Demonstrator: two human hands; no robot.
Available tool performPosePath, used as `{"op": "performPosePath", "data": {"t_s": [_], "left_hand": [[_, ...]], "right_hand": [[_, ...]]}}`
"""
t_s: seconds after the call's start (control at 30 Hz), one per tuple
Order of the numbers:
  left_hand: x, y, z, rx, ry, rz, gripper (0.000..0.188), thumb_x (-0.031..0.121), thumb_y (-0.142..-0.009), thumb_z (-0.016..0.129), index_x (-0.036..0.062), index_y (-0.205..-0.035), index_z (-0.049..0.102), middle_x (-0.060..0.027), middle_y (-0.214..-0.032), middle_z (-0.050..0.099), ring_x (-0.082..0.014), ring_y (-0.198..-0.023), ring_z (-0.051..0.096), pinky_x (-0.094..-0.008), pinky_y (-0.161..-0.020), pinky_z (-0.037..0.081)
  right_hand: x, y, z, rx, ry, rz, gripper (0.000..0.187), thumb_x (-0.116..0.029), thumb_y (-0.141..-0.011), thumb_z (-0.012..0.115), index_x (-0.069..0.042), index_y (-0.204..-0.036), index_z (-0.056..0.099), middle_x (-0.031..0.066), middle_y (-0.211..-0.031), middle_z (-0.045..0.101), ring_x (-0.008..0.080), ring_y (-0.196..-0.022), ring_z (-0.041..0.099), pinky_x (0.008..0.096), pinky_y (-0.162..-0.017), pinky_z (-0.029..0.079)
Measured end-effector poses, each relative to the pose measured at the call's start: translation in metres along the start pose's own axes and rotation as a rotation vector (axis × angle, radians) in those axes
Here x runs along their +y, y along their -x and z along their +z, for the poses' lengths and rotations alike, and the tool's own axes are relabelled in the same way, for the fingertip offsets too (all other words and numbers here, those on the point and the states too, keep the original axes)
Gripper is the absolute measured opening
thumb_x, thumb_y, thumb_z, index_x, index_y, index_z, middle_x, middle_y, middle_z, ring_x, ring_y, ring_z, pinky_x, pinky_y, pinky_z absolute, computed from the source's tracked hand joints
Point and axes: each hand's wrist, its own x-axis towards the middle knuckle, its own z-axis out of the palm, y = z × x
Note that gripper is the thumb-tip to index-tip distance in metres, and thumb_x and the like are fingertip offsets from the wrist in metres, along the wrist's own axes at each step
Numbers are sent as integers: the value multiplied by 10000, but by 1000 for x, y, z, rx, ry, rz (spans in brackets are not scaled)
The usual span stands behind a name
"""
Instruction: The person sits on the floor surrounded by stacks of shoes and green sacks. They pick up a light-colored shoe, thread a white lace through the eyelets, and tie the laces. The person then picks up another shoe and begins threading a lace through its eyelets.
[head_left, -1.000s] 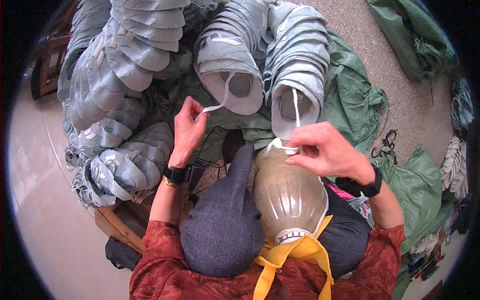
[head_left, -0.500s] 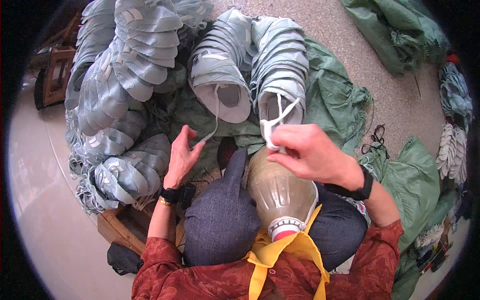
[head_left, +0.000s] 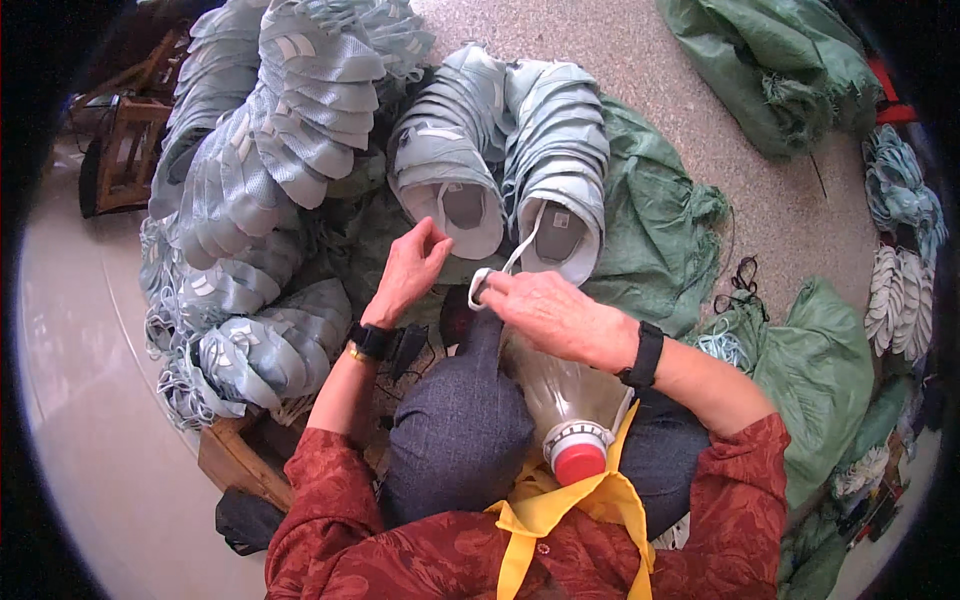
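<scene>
Two stacks of nested pale grey-blue shoe uppers stand side by side before me, the left stack (head_left: 470,105) and the right stack (head_left: 558,120), with their openings facing me. My right hand (head_left: 560,315) pinches a white shoelace (head_left: 519,248), looped at the fingertips and running up into the right stack's front upper. At the left stack's front upper, my left hand (head_left: 405,272) has thumb and fingers pinched together. A thin lace inside that upper leads down to these fingertips; the fingers partly hide its end. A large clear plastic bottle with a red cap (head_left: 580,462) lies between my legs.
More stacked uppers (head_left: 290,130) are piled at the left. Green woven sacking (head_left: 650,220) lies under and beside the stacks, with another sack (head_left: 815,375) at the right and one (head_left: 780,70) at the far right. A wooden frame (head_left: 235,460) sits by my left elbow.
My right hand has moved left and slightly down, drawing the white lace with it. My left hand has moved right and up to the left stack's front upper, its fingers closing together.
</scene>
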Motion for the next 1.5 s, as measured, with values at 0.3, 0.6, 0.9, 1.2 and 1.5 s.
{"op": "performPosePath", "data": {"t_s": [0.3, 0.6, 0.9, 1.2, 1.5], "left_hand": [[-42, -59, 35, 47, 243, -176, 473, 455, -903, 727, -13, -892, 654, -78, -814, 682, -164, -780, 640, -342, -708, 509], [-7, -107, 68, 396, 344, -431, 750, 478, -782, 855, -88, -1231, 654, -150, -1237, 689, -230, -1119, 643, -343, -993, 466], [-40, -129, 76, 694, 539, -311, 529, 205, -771, 845, -68, -1185, 661, -113, -1194, 695, -217, -1054, 654, -335, -932, 498], [-60, -111, 42, 544, 196, -298, 494, 304, -741, 804, -79, -1039, 711, -229, -1081, 731, -336, -1043, 696, -411, -905, 521], [-51, -149, 40, 324, 40, -145, 520, 316, -767, 803, -87, -1077, 691, -238, -1059, 738, -319, -1011, 718, -401, -871, 532]], "right_hand": [[69, 25, 8, 24, 190, 326, 327, -19, -793, 691, -19, -1113, 619, 161, -1034, 638, 370, -958, 663, 479, -800, 539], [109, 29, 14, 357, 302, 464, 650, 7, -770, 738, -20, -1371, 492, 239, -1330, 509, 414, -1177, 539, 471, -949, 509], [128, 24, 24, 272, 247, 574, 780, 15, -759, 756, -27, -1458, 413, 253, -1410, 476, 428, -1185, 526, 469, -1036, 471], [130, 24, 30, 307, 321, 543, 799, 9, -735, 768, -37, -1453, 422, 238, -1361, 478, 410, -1141, 531, 460, -970, 509], [139, 28, 30, 308, 341, 523, 810, 29, -731, 748, -54, -1466, 418, 221, -1378, 485, 409, -1161, 525, 463, -979, 505]]}}
